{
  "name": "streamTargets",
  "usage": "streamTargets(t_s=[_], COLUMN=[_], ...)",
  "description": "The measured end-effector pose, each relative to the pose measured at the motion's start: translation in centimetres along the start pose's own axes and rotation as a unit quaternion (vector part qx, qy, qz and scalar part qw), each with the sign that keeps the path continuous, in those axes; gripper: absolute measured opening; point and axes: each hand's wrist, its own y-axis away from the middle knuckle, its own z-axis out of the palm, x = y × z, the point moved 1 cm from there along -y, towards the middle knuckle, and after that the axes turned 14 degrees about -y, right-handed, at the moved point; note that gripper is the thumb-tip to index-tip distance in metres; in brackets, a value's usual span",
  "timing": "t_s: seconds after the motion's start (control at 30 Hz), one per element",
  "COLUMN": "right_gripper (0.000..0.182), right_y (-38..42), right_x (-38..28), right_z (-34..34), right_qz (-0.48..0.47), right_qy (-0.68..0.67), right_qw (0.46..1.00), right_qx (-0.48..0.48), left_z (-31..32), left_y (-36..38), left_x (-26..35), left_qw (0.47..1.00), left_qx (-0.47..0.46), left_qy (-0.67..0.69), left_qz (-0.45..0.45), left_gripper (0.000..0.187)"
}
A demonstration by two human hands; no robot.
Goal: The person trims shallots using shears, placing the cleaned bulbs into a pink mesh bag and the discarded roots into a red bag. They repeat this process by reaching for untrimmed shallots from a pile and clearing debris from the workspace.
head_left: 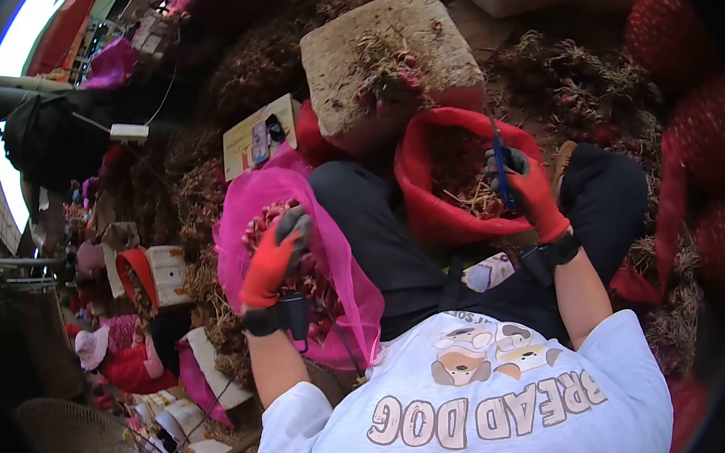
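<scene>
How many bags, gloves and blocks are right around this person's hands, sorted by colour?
Pink mesh bag: 1
Red mesh bag: 1
Red gloves, left hand and right hand: 2
Tan block: 1
Total: 5

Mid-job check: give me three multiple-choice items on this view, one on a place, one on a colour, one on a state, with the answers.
1. Where is the left hand?
A. At the pink mesh bag
B. On the stone block
C. On the white shirt

2. What colour is the bag by the right hand?
A. Blue
B. Red
C. Green

3. What is the right hand doing?
A. Resting flat and empty
B. Holding a blue-handled tool
C. Lifting a crate

Answers:
1 A, the glove sits at the pink bag's mouth.
2 B, the red bag lies open beside it.
3 B, fingers close round the handle.
</scene>
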Motion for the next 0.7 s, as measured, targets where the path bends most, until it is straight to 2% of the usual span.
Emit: streamTargets(t_s=[0.07, 0.1, 0.17, 0.2, 0.23, 0.3, 0.33, 0.37, 0.43, 0.47, 0.5, 0.53, 0.57, 0.63, 0.7], right_gripper=[0.025, 0.026, 0.027, 0.027, 0.028, 0.029, 0.029, 0.030, 0.032, 0.033, 0.034, 0.035, 0.035, 0.036, 0.034], right_y=[0.5, -0.1, -1.0, -1.5, -2.1, -3.2, -3.7, -4.1, -4.6, -4.9, -5.3, -5.6, -6.1, -6.6, -7.0], right_x=[-1.9, -2.2, -3.9, -5.0, -6.4, -8.1, -8.7, -9.0, -9.5, -9.1, -8.0, -7.3, -7.0, -6.1, -5.9], right_z=[1.1, 1.1, 0.9, 1.1, 1.5, 2.4, 2.8, 2.9, 2.7, 1.7, 0.3, -0.8, -1.0, -1.0, 0.5], right_qz=[0.025, 0.002, -0.008, -0.013, -0.050, -0.143, -0.189, -0.177, -0.153, -0.140, -0.127, -0.112, -0.103, -0.075, -0.078], right_qy=[0.001, 0.018, 0.065, 0.088, 0.216, 0.298, 0.337, 0.340, 0.345, 0.382, 0.418, 0.454, 0.465, 0.482, 0.428], right_qw=[1.000, 1.000, 0.998, 0.995, 0.975, 0.943, 0.920, 0.922, 0.923, 0.912, 0.899, 0.884, 0.879, 0.872, 0.899], right_qx=[0.010, 0.020, -0.017, -0.036, -0.031, -0.047, -0.056, -0.062, -0.074, -0.053, -0.031, -0.010, -0.020, -0.036, -0.051], left_z=[-2.3, -1.9, 0.2, 1.3, 2.5, 5.6, 7.5, 9.5, 12.7, 14.6, 16.8, 17.5, 19.4, 20.8, 20.2], left_y=[-0.1, -0.1, -0.9, -3.0, -5.7, -12.8, -16.5, -20.5, -30.8, -31.2, -40.0, -38.7, -40.0, -39.6, -38.3], left_x=[3.7, 6.4, 11.1, 11.6, 11.7, 10.7, 9.7, 8.0, 0.3, -0.9, -9.5, -8.4, -9.7, -10.2, -9.6], left_qw=[0.984, 0.966, 0.899, 0.916, 0.926, 0.956, 0.968, 0.976, 0.965, 0.946, 0.935, 0.991, 0.978, 0.959, 0.960], left_qx=[-0.017, 0.051, 0.191, 0.156, 0.119, -0.005, -0.037, -0.068, 0.045, 0.168, 0.269, 0.103, 0.194, 0.253, 0.197], left_qy=[-0.171, -0.221, -0.306, -0.240, -0.172, -0.121, -0.114, -0.107, -0.212, -0.251, -0.205, -0.079, -0.036, 0.049, 0.138], left_qz=[0.053, 0.122, 0.248, 0.282, 0.313, 0.268, 0.222, 0.178, 0.145, 0.116, 0.107, 0.031, 0.069, 0.120, 0.147], left_gripper=[0.025, 0.024, 0.023, 0.024, 0.025, 0.022, 0.022, 0.023, 0.024, 0.027, 0.024, 0.062, 0.036, 0.013, 0.015])
